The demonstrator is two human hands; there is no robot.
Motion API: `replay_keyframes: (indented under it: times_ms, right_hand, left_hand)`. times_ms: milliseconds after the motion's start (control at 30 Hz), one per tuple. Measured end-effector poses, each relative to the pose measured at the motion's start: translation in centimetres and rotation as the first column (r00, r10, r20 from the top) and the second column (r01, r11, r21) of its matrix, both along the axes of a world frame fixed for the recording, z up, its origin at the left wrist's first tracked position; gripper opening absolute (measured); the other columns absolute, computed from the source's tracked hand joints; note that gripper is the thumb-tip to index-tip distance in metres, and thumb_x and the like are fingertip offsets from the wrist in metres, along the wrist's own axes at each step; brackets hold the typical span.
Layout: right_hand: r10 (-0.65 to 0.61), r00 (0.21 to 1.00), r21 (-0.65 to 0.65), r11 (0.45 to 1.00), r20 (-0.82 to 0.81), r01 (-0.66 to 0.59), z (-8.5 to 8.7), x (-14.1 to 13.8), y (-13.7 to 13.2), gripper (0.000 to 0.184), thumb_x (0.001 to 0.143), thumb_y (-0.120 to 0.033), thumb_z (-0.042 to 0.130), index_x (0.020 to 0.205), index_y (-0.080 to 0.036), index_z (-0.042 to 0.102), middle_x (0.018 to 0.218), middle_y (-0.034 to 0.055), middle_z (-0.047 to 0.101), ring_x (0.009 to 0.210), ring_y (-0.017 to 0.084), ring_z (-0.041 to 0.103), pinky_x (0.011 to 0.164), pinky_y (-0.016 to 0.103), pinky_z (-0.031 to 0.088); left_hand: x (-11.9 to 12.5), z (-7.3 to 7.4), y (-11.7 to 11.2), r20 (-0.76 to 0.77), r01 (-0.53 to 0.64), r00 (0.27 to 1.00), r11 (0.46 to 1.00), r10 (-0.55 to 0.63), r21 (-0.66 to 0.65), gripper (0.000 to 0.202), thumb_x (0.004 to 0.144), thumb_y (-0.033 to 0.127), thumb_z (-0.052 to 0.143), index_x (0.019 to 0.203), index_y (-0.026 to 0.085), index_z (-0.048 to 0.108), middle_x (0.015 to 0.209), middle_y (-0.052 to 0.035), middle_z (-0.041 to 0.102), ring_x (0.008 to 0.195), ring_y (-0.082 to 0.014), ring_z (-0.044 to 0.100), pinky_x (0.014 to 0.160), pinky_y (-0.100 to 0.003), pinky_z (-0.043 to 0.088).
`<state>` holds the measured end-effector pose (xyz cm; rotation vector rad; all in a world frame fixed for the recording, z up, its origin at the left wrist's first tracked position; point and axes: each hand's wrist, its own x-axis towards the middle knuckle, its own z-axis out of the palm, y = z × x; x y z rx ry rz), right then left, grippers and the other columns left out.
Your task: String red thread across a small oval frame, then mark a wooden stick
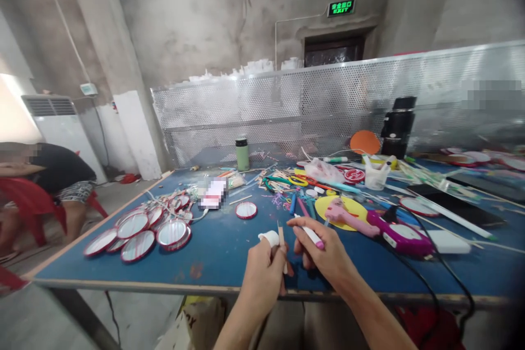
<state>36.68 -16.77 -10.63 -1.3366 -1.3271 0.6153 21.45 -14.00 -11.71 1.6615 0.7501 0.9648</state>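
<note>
Holding stick (281,235) w/ L hand (264,263), pen (309,231) w/ R hand (327,252).

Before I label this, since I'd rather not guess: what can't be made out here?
All in the head view:
Stick: part of it, hidden by the left hand.
Pen: any fine lettering, too small and blurred.
Right hand: some fingertips, hidden behind the hand itself.
Phone: screen content, pixelated over.
Seated person: partly cut off by the left edge.
</note>
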Motion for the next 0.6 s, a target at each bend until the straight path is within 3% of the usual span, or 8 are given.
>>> replay_keyframes:
  times_ms: [233,333,467,600]
  right_hand:
    - [0.001,1.0,0.005,1.0,0.013,-0.001,0.09,0.04,0.08,0.048,0.087,-0.057,0.056,0.111,-0.016,0.065,0.058,-0.0025,0.061,0.035,0.011,0.052,0.036,0.021,0.038]
    - [0.012,1.0,0.007,1.0,0.022,-0.012,0.02,0.06,0.1,0.046,0.088,-0.056,0.056,0.109,-0.016,0.065,0.057,-0.0023,0.061,0.035,0.011,0.052,0.035,0.021,0.038]
    - [0.01,1.0,0.022,1.0,0.024,-0.011,-0.08,-0.02,0.07,0.042,0.088,-0.052,0.057,0.107,-0.017,0.066,0.058,-0.0028,0.062,0.035,0.009,0.052,0.036,0.019,0.039]
    - [0.017,1.0,0.03,0.999,0.02,-0.018,-0.16,-0.05,0.02,0.039,0.09,-0.05,0.057,0.108,-0.017,0.067,0.059,-0.0034,0.062,0.036,0.009,0.052,0.036,0.018,0.04]
  left_hand:
    - [-0.15,0.26,-0.08,-0.018,0.001,1.0,0.999,0.0,0.041,0.018,0.095,0.032,0.045,0.081,0.022,0.051,0.059,0.0028,0.058,0.033,-0.0097,0.045,0.034,-0.019,0.032]
    - [-0.13,0.06,-0.03,-0.031,-0.007,0.999,0.999,0.008,0.048,0.018,0.095,0.032,0.044,0.08,0.023,0.05,0.059,0.0031,0.058,0.034,-0.0106,0.045,0.034,-0.02,0.033]
    - [-0.13,-0.52,-0.06,-0.056,-0.066,0.996,0.986,0.075,0.152,0.019,0.095,0.028,0.045,0.077,0.023,0.05,0.06,0.0025,0.058,0.04,-0.0119,0.051,0.04,-0.02,0.036]
    - [-0.2,-0.6,-0.14,-0.075,-0.072,0.994,0.987,0.083,0.142,0.019,0.096,0.03,0.046,0.079,0.022,0.051,0.061,0.0019,0.058,0.04,-0.0114,0.051,0.04,-0.02,0.035]
